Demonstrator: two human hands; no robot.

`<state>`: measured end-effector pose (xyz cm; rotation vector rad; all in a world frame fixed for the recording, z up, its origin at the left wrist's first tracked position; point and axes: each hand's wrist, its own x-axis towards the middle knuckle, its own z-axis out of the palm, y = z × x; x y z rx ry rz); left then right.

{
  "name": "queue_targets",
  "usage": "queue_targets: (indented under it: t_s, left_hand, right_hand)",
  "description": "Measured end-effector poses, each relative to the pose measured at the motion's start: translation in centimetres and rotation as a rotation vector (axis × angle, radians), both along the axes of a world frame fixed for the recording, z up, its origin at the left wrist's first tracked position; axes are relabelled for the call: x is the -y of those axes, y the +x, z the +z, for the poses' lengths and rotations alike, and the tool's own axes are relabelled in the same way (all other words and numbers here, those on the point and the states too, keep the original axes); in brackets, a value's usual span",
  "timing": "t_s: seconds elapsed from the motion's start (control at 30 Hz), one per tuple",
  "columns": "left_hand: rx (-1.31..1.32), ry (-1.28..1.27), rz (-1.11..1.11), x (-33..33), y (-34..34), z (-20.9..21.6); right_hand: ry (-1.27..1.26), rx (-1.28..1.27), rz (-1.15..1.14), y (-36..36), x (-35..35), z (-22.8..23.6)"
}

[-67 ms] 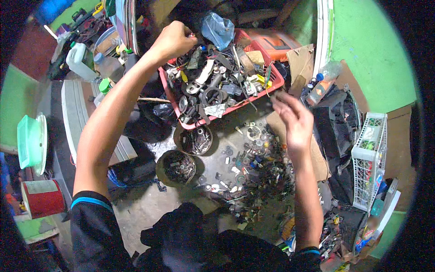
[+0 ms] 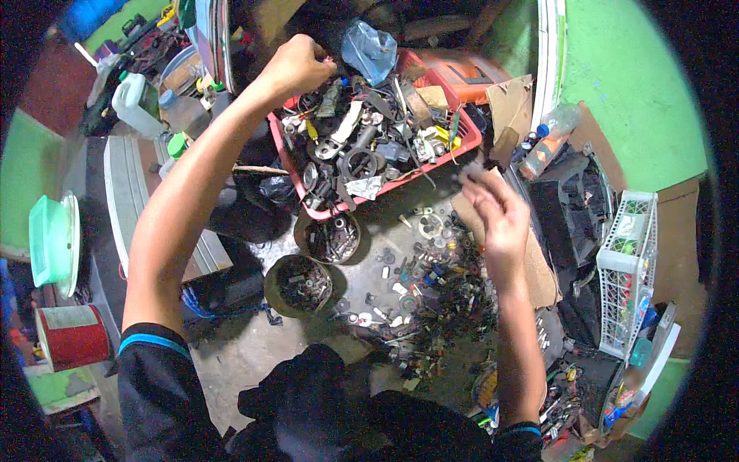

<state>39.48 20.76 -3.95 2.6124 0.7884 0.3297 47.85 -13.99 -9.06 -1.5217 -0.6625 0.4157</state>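
A red plastic basket [image 2: 339, 208] is heaped with metal and plastic scrap parts [image 2: 369, 142]. At its far left edge my left hand [image 2: 300, 68] is closed, apparently gripping the rim; a bit of red shows by the fingertips. My right hand [image 2: 504, 219] hovers off the basket's right corner, palm partly turned up and fingers blurred by motion. A smeared greyish shape [image 2: 471, 171] is at its fingertips; whether it is held cannot be made out. On the floor below are two round tins [image 2: 312, 308] [image 2: 356, 245] containing small metal pieces.
Small loose parts [image 2: 446, 296] are scattered over the floor right of the tins. A blue plastic bag [image 2: 369, 52] lies at the basket's far side. White crates [image 2: 627, 277] and a black case [image 2: 573, 208] stand at right; a red can [image 2: 73, 337] is at left.
My right hand has shifted very slightly left and up, with its fingertips still smeared. My left hand and the basket hardly differ.
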Motion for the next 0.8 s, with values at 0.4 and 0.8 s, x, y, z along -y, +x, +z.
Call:
queue_targets:
  t_s: [0.4,0.8]
  left_hand:
    - [0.152,0.281,-0.130,3.5,-1.2,1.6]
    - [0.112,-0.472,-0.552,27.0,-7.5,-13.0]
  right_hand:
    - [-0.030,-0.195,-0.236,-4.3,10.8,-5.8]
    - [-0.609,-0.068,-0.406,-8.5,28.2,-8.1]
